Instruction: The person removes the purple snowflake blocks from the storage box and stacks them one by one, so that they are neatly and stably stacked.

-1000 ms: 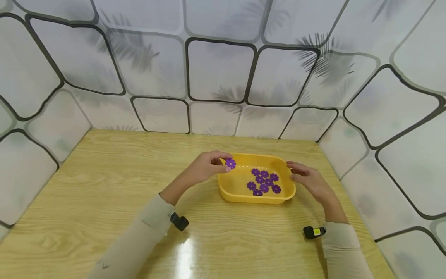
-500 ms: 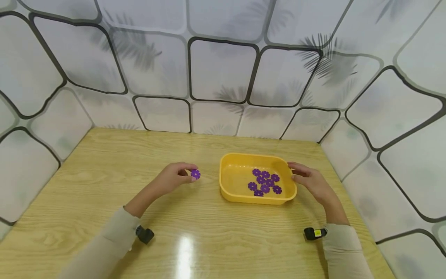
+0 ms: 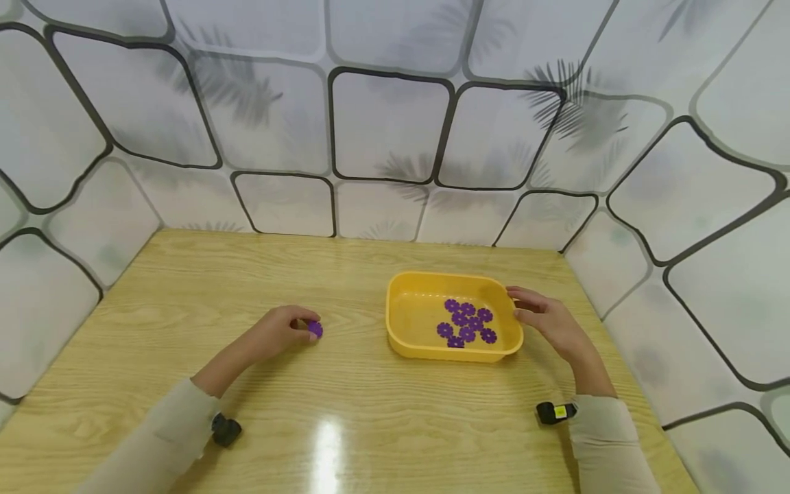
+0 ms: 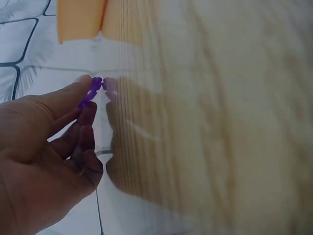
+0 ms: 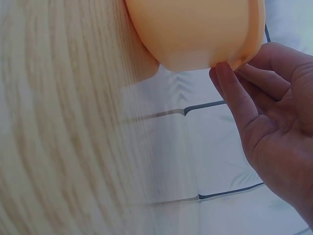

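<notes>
My left hand pinches a purple flower-shaped disc between thumb and fingertips, low over the wooden table. Seen from the left wrist, the disc stands tilted on edge, near its reflection in the tabletop; whether it touches the surface I cannot tell. To the right sits a yellow plastic tray, with several more purple notched discs grouped toward the right of its floor. At the tray's right end my right hand holds the rim, its fingertips against the outer wall in the right wrist view.
Patterned white panels with dark outlines rise at the back and on both sides of the table. A black wrist camera is strapped to the left sleeve, another camera to the right one.
My left hand has carried the purple disc from above the tray's left rim leftward and down toward the table. The right hand and the tray have stayed in place.
</notes>
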Demonstrator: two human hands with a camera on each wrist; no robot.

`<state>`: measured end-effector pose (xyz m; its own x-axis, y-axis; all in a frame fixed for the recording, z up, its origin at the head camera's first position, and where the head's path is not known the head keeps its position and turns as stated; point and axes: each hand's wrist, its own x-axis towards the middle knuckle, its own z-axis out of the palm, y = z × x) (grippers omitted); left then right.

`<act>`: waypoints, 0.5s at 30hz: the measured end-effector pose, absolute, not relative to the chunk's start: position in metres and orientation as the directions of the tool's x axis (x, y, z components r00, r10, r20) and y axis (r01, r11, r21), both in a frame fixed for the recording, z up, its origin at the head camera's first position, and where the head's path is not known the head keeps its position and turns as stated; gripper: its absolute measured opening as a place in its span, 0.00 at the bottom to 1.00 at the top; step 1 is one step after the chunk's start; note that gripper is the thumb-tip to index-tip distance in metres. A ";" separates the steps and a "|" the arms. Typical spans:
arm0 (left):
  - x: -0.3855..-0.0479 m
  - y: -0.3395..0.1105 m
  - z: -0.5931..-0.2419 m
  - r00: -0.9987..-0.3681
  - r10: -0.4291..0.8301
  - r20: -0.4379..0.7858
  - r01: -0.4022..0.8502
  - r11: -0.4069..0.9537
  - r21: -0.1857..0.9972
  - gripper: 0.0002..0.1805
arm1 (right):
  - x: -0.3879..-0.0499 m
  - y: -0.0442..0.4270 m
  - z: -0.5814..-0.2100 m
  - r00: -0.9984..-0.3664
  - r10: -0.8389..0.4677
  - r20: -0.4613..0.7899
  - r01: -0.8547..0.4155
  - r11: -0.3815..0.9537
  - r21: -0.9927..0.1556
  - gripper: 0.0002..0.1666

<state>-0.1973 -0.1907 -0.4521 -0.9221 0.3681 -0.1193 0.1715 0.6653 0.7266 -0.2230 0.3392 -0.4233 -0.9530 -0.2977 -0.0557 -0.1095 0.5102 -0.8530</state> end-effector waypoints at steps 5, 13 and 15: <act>-0.197 -0.196 -0.456 -0.922 0.375 -0.094 0.198 0.667 0.719 0.19 | -0.224 0.338 -0.423 -0.954 -0.296 -0.057 -0.107 0.512 -0.852 0.32; -0.195 -0.199 -0.457 -0.923 0.379 -0.061 0.229 0.670 0.706 0.20 | -0.224 0.338 -0.423 -0.954 -0.294 -0.065 -0.102 0.518 -0.849 0.32; -0.196 -0.199 -0.457 -0.927 0.368 -0.069 0.215 0.674 0.707 0.21 | -0.224 0.338 -0.423 -0.953 -0.294 -0.065 -0.102 0.518 -0.849 0.32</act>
<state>-0.1958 -0.1988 -0.4572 -0.9271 0.3684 -0.0694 0.2148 0.6736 0.7072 -0.2242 0.3382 -0.4231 -0.9535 -0.2944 -0.0649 -0.1020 0.5177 -0.8495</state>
